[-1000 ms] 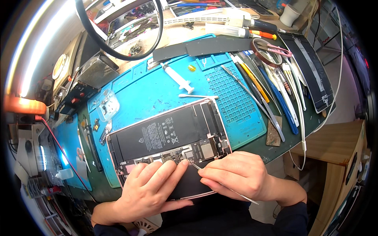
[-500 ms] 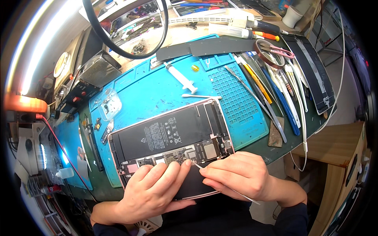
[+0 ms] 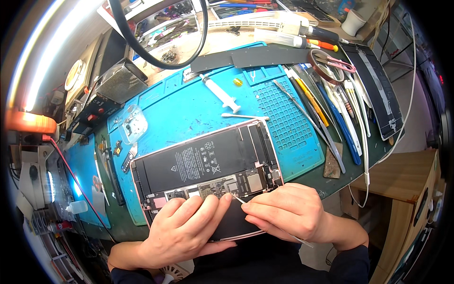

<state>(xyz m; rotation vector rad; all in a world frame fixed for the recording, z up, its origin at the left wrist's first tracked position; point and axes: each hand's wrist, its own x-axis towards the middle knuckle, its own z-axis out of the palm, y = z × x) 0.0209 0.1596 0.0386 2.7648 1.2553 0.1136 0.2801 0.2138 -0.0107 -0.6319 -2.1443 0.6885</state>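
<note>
Tablet (image 3: 231, 163) lies opened on the mat (image 3: 175, 111), apparently overhanging the mat's near edge. Right hand (image 3: 291, 211) pinches a thin stick (image 3: 240, 200), tip at the board (image 3: 243, 183) (contact too small to tell), tail poking out under the palm. Left hand (image 3: 187, 222) isn't closed: fingers bent over the board, thumb apart along the tablet's near edge. Can't tell if its fingertips pin some small part.

2 hands working this tight: I'd brace the right hand's heel on the frame, move fingertips only, press lightly. Left index tip sits just beside the stick tip, likely blocking sight; shift it toward the tablet's left edge if nothing needs pinning. Don't lever against the battery (image 3: 189, 163). Swab (image 3: 244, 116) lies by the tablet's far right corner.
</note>
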